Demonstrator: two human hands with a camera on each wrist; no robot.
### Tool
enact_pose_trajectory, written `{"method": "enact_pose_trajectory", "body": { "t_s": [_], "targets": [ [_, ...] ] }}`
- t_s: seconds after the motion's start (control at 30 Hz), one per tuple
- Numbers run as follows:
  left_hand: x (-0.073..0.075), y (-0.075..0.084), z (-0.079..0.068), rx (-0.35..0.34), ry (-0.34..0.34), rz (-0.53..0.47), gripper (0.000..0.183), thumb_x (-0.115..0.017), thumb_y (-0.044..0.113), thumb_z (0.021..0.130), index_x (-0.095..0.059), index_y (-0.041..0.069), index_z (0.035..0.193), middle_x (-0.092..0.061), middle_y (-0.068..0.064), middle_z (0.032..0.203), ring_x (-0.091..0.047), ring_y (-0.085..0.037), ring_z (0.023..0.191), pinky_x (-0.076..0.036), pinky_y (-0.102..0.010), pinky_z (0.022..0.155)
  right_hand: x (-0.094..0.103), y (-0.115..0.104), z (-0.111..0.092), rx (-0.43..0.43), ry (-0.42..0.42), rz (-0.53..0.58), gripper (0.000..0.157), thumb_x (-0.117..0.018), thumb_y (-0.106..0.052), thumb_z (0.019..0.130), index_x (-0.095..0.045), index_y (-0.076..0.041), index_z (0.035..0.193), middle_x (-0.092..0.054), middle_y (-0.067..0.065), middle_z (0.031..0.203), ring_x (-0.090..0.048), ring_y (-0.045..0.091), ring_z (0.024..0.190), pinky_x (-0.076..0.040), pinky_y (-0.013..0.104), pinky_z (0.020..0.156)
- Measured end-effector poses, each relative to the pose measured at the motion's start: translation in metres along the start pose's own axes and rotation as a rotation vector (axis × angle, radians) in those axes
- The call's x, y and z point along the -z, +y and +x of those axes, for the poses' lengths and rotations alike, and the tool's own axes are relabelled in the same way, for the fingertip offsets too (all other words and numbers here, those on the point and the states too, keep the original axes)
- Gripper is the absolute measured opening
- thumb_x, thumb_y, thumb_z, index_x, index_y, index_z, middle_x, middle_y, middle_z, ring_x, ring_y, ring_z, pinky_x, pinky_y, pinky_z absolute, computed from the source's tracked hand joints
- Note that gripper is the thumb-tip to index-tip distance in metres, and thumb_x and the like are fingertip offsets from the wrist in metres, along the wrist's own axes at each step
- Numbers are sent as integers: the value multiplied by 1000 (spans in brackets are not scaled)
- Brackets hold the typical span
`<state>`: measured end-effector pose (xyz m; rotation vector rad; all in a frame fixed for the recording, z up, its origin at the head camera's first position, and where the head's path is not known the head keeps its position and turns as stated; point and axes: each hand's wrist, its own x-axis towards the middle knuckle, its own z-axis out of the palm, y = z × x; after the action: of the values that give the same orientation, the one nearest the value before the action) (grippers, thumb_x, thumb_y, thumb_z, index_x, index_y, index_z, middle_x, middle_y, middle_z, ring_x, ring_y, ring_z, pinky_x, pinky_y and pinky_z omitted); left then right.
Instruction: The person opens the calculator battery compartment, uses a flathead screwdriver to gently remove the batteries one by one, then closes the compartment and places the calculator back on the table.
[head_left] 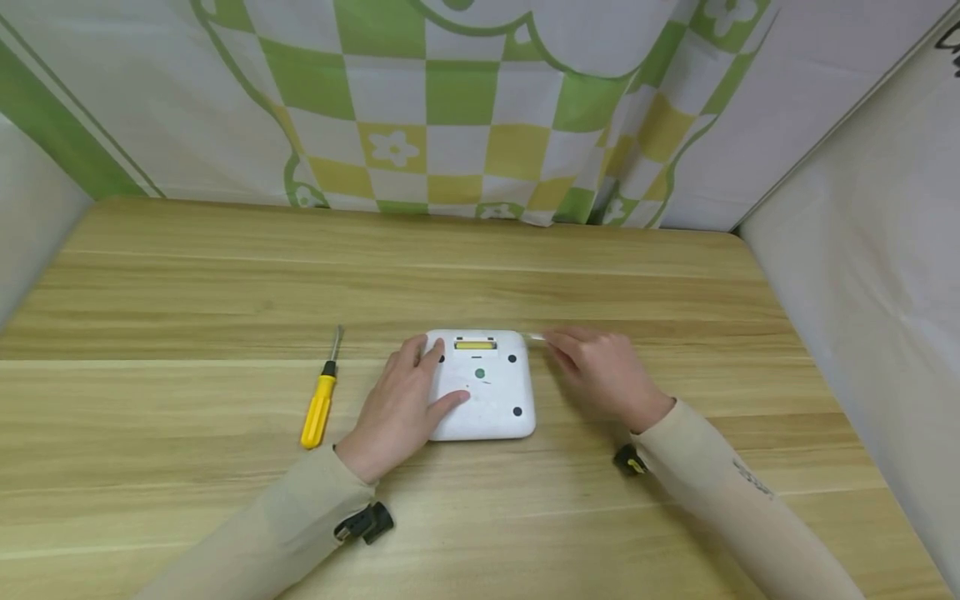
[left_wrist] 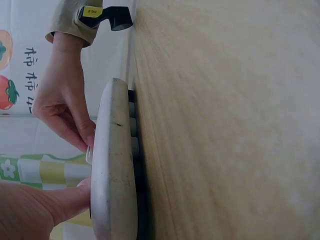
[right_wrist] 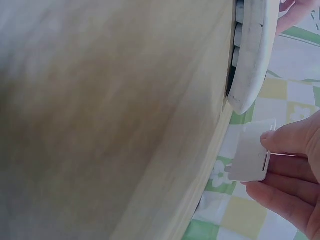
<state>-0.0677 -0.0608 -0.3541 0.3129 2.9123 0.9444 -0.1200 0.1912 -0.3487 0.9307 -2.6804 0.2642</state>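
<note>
A white calculator (head_left: 486, 417) lies face down on the table, its keys underneath showing in both wrist views. Near its far edge the battery compartment is uncovered, with a yellow battery (head_left: 476, 345) inside. My left hand (head_left: 397, 404) rests on the calculator's left side, thumb and a fingertip touching its back. Just off the far right corner, my right hand (head_left: 606, 375) pinches a thin white battery cover (right_wrist: 250, 152) between thumb and fingers. The cover is held up, apart from the calculator.
A yellow-handled screwdriver (head_left: 318, 408) lies left of my left hand, its tip pointing away. The wooden table (head_left: 225, 283) ends at a checkered green and yellow curtain (head_left: 457, 108). Pale cloth hangs along both sides.
</note>
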Motion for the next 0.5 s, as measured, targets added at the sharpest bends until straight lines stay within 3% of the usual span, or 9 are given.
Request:
{"method": "enact_pose_trajectory", "body": {
  "t_s": [0.5],
  "targets": [
    [0, -1, -1, -10, 9, -2, 69, -65, 32, 85, -38, -6, 137, -32, -27, 143, -38, -39, 127, -38, -50, 103, 2, 8, -5, -50, -68, -16, 19, -59, -15, 88, -70, -10, 103, -72, 5, 96, -69, 23, 79, -53, 41, 61]
  ]
}}
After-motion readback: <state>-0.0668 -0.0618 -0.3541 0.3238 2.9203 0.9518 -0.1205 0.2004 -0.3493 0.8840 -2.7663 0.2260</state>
